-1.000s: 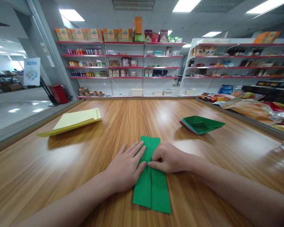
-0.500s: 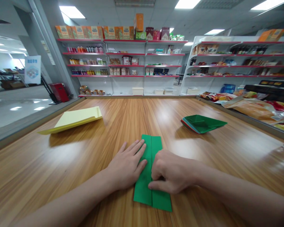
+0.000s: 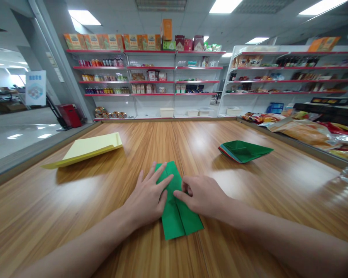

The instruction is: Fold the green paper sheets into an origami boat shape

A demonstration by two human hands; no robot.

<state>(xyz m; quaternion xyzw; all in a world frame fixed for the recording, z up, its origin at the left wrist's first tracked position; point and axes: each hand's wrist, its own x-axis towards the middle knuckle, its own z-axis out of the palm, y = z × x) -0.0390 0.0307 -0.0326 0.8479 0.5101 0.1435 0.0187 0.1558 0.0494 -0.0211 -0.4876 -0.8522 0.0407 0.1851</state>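
A strip of green folding paper [image 3: 174, 220] lies on the wooden table in front of me, its two side flaps meeting along a lengthwise middle seam. My left hand [image 3: 149, 195] is open, fingers spread flat over the strip's upper left part. At the right edge, my right hand [image 3: 204, 195] is closed, with its fingers curled and its thumb on top of the paper near the seam. The curled fingers hide part of that edge. The strip is turned slightly, its far end pointing left.
A pad of yellow paper [image 3: 87, 148] lies at the left of the table [image 3: 145, 135]. Toward the right is a stack of coloured sheets [image 3: 245, 150], green on top. Packaged snacks [image 3: 301, 129] lie beyond the right edge; stocked shelves [image 3: 150, 67] stand behind.
The green paper has turned so its far end points more to the left, and it has shifted slightly away from me. My right hand has moved from the middle to the paper's right edge.
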